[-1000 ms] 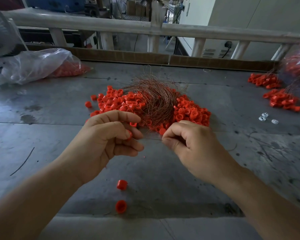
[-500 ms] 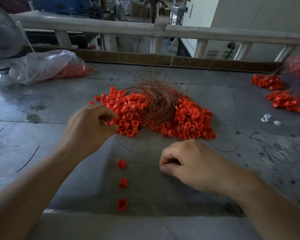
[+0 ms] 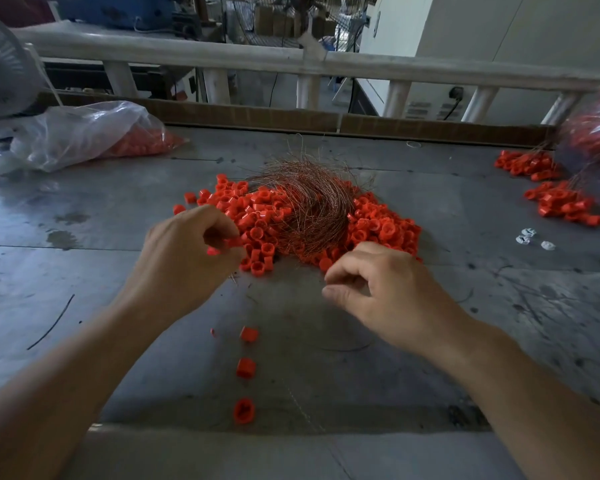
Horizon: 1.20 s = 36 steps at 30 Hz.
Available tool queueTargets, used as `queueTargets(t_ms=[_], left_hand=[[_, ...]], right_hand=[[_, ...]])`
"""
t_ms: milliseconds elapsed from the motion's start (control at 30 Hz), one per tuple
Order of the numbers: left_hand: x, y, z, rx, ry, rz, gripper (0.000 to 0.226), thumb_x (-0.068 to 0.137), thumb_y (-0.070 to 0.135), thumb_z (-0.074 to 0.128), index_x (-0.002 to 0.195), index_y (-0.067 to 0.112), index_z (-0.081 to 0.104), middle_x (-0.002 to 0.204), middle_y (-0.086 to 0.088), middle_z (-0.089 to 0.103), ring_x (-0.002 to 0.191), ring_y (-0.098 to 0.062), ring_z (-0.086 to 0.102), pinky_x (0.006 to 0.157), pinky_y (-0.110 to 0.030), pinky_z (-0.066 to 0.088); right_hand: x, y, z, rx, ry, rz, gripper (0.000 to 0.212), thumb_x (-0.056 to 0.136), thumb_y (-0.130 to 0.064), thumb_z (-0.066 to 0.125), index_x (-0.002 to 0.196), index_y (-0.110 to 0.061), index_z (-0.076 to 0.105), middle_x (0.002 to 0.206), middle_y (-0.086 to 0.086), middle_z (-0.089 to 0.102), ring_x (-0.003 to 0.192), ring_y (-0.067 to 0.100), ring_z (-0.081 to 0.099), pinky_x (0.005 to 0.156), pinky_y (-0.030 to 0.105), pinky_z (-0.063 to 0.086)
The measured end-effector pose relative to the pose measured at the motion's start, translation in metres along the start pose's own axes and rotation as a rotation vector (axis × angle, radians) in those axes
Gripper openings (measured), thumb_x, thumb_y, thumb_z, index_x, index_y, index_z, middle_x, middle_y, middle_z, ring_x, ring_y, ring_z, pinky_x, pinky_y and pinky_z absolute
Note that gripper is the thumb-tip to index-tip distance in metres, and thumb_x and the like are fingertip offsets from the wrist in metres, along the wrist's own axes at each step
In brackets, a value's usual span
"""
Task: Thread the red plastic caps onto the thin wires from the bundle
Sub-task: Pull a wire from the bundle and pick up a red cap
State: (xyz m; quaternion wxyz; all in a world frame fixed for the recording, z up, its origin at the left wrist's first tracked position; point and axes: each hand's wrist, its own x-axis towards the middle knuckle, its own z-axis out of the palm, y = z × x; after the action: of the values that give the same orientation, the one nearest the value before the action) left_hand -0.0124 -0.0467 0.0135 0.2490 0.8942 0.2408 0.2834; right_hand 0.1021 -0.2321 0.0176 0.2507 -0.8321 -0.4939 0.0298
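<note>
early on by the look of it: pinching a couple of caps (image 3: 234,242) in the left hand (image 3: 184,265), curling the right hand (image 3: 385,292) with no telling whether gripping anything, just short of the pile (image 3: 383,230) and bundle (image 3: 309,206), three caps (image 3: 246,368) lined up nearer the body.

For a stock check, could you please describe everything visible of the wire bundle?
The wire bundle is a loose, curved sheaf of many thin, copper-coloured strands, with stray ends sticking up at its far side. It lies on the pile of red caps mid-table, with caps on both sides. The right hand is just in front of it; contact cannot be told.
</note>
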Motion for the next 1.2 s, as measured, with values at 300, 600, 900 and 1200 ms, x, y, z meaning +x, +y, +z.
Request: queueTargets(t_ms=[300, 600, 900, 1200], left_hand=[[-0.011, 0.014, 0.02, -0.082, -0.182, 0.217, 0.017, 0.071, 0.011, 0.075, 0.077, 0.024, 0.066, 0.102, 0.014, 0.055, 0.08, 0.015, 0.052, 0.072, 0.001, 0.036], [-0.009, 0.017, 0.026, -0.221, -0.196, 0.161, 0.018, 0.071, 0.005, 0.074, 0.081, 0.02, 0.069, 0.084, 0.013, 0.063, 0.085, 0.003, 0.058, 0.073, -0.005, 0.045], [-0.012, 0.015, 0.024, -0.189, -0.215, 0.203, 0.017, 0.072, 0.006, 0.075, 0.082, 0.019, 0.069, 0.086, 0.012, 0.063, 0.084, 0.0, 0.059, 0.074, -0.008, 0.047], [-0.023, 0.023, 0.009, -0.525, -0.375, 0.468, 0.016, 0.075, 0.026, 0.065, 0.091, 0.023, 0.068, 0.109, 0.014, 0.059, 0.098, -0.006, 0.062, 0.083, -0.018, 0.05]], right_hand=[[0.015, 0.001, 0.012, -0.087, -0.019, -0.13, 0.034, 0.087, -0.019, 0.06, 0.12, -0.014, 0.059, 0.143, -0.008, 0.034, 0.126, 0.007, 0.037, 0.102, 0.025, 0.035], [0.017, 0.005, 0.018, -0.06, 0.028, -0.149, 0.039, 0.09, -0.018, 0.055, 0.128, -0.009, 0.052, 0.136, -0.004, 0.045, 0.124, 0.007, 0.038, 0.097, 0.005, 0.019], [0.012, 0.001, 0.013, 0.026, 0.34, -0.268, 0.015, 0.076, -0.008, 0.062, 0.087, -0.004, 0.072, 0.092, 0.007, 0.07, 0.089, 0.02, 0.065, 0.083, 0.026, 0.049], [0.003, -0.014, 0.006, 0.162, 0.462, -0.498, 0.02, 0.083, -0.012, 0.058, 0.097, -0.003, 0.069, 0.099, 0.007, 0.067, 0.087, 0.021, 0.061, 0.082, 0.023, 0.046]])
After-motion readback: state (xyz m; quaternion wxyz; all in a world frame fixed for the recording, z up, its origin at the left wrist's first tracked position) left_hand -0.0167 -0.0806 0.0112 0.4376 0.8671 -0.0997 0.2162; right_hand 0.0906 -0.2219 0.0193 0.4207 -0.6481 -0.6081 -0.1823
